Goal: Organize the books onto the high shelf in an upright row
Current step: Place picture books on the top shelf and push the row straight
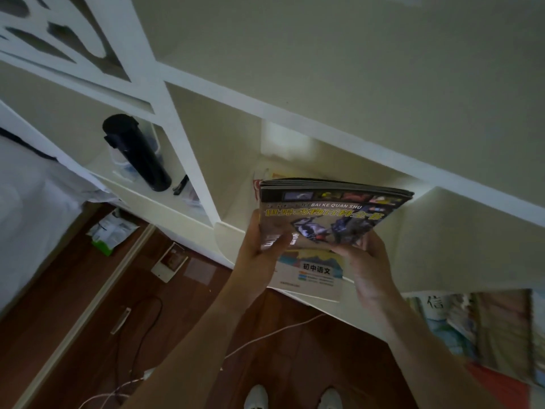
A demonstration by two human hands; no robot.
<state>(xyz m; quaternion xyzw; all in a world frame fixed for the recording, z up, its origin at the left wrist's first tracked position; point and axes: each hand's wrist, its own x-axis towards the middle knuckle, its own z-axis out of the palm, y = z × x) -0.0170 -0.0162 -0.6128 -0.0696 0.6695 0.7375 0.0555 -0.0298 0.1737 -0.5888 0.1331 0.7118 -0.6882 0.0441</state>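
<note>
Step in hand: we judge we are lifting a small stack of books toward the white wooden shelf compartment [413, 231] ahead of us; nothing we can see stands upright in it yet.
Books held: a glossy animal encyclopedia with a brown cover and yellow title [327, 215] lies on top, and a pale Chinese-language workbook with a blue-and-yellow cover [317, 274] shows from beneath it; the stack is tilted, its page edges toward the shelf opening.
Left hand: our left hand [262, 252] is closed around the stack's left edge, thumb across the cover.
Right hand: our right hand [367, 262] grips the right lower corner, fingers curled over the encyclopedia.
Already in the compartment: a red-and-white book or paper [259, 178] peeks out behind the stack, seemingly lying or leaning; we cannot tell which.
Next move: we would need to turn the stack so the spines stand vertical, then set it down against the compartment wall so it does not slump.
Other books: a colourful row of book covers [486, 329] sits at lower right, cut off by the frame edge.
Neighbouring compartment: a tall black cylindrical flask [137, 153] stands there, apart from our work.
Hard to make out: how many books the stack holds, and the compartment's floor, which our books hide; the light is dim.
</note>
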